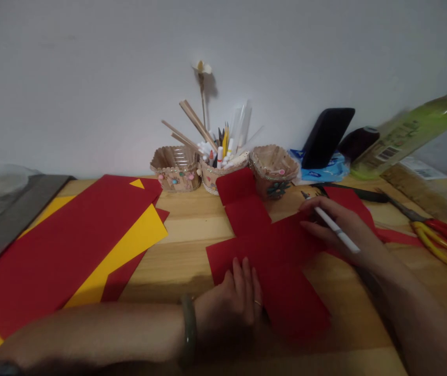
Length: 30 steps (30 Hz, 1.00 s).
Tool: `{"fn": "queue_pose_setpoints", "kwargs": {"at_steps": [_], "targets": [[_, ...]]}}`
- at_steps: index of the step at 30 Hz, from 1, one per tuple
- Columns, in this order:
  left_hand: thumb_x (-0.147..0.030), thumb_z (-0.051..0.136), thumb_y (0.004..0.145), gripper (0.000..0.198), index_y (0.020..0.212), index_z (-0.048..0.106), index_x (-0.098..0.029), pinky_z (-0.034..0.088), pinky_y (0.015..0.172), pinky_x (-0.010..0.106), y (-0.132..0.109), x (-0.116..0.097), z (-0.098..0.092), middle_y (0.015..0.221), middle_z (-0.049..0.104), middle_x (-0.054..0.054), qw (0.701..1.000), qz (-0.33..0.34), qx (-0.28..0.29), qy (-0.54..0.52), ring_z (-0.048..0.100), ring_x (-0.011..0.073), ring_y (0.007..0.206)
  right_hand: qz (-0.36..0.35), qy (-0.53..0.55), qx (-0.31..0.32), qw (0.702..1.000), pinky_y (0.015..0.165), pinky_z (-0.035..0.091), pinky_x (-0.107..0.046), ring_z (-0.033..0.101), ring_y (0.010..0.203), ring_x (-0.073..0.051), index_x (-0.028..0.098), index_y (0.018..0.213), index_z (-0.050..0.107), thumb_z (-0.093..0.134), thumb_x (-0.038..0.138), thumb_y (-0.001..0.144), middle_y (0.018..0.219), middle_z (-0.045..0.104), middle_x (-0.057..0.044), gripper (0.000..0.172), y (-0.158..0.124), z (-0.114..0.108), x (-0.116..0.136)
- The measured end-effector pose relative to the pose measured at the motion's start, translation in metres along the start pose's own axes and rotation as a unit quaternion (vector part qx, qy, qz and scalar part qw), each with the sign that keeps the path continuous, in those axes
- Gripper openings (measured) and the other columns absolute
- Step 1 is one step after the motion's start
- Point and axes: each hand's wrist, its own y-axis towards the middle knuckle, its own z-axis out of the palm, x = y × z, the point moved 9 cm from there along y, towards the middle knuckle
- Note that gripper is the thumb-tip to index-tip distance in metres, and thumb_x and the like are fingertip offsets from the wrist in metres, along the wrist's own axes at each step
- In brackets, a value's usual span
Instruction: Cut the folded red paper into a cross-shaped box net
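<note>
A red paper cut-out [274, 245] shaped like a cross lies on the wooden table, with fold lines between its panels. My left hand [231, 297] rests on its near left panel, fingers stretched out and lying flat, holding nothing. Over the right arm of the cross, my right hand [341, 224] is closed around a slim white pen [336, 230]. The fingers hide part of the pen, and whether its tip touches the paper I cannot tell. More red paper [348, 201] lies beyond and beneath the right hand.
Red sheets [62, 235] and yellow sheets [140, 235] overlap at the left. Decorated baskets [176, 175] with pens and sticks stand along the wall. A black phone [327, 137] leans on a blue packet [325, 169]. Red-and-yellow-handled scissors [435, 235] and a green bottle [407, 136] are at right.
</note>
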Motion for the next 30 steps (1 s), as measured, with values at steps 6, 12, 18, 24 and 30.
{"fn": "queue_pose_setpoints", "kwargs": {"at_steps": [6, 12, 18, 24, 30], "targets": [[-0.01, 0.038, 0.083, 0.037, 0.106, 0.066, 0.0, 0.056, 0.068, 0.032, 0.0, 0.001, 0.004, 0.103, 0.07, 0.019, 0.999, -0.002, 0.022, 0.032, 0.068, 0.0281, 0.093, -0.001, 0.039, -0.192, 0.981, 0.051, 0.042, -0.025, 0.055, 0.059, -0.015, 0.025, 0.077, 0.058, 0.07, 0.026, 0.069, 0.074, 0.062, 0.002, 0.015, -0.009, -0.032, 0.002], [-0.011, 0.035, 0.085, 0.039, 0.107, 0.065, 0.0, 0.054, 0.073, 0.034, 0.0, 0.003, 0.008, 0.105, 0.069, 0.02, 0.999, -0.004, 0.035, 0.023, 0.067, 0.0284, 0.096, -0.007, 0.087, -0.236, 0.968, 0.055, 0.04, -0.027, 0.052, 0.061, -0.016, 0.025, 0.077, 0.057, 0.072, 0.025, 0.07, 0.07, 0.058, 0.003, 0.017, -0.009, -0.048, -0.013], [-0.013, 0.039, 0.084, 0.035, 0.105, 0.065, 0.0, 0.054, 0.071, 0.033, 0.0, 0.004, 0.008, 0.104, 0.069, 0.02, 1.0, -0.005, 0.02, 0.014, 0.067, 0.0285, 0.094, -0.004, 0.106, -0.267, 0.958, 0.058, 0.039, -0.028, 0.052, 0.064, -0.017, 0.027, 0.078, 0.055, 0.072, 0.027, 0.071, 0.075, 0.057, 0.003, 0.018, -0.008, -0.051, -0.021], [-0.013, 0.042, 0.083, 0.031, 0.101, 0.064, 0.0, 0.054, 0.071, 0.034, 0.001, 0.008, 0.007, 0.102, 0.069, 0.022, 1.0, -0.024, 0.003, 0.0, 0.068, 0.0292, 0.092, 0.002, 0.068, -0.247, 0.967, 0.057, 0.038, -0.029, 0.05, 0.062, -0.019, 0.028, 0.078, 0.055, 0.068, 0.028, 0.073, 0.07, 0.056, 0.002, 0.014, -0.001, -0.044, -0.028], [-0.009, 0.039, 0.084, 0.033, 0.103, 0.064, -0.001, 0.052, 0.072, 0.033, 0.0, 0.011, 0.006, 0.102, 0.07, 0.02, 0.999, -0.047, -0.013, -0.009, 0.068, 0.0273, 0.092, -0.006, 0.002, -0.235, 0.972, 0.056, 0.039, -0.029, 0.054, 0.061, -0.019, 0.026, 0.081, 0.056, 0.066, 0.032, 0.075, 0.07, 0.059, 0.002, 0.013, 0.002, -0.04, -0.036]]}}
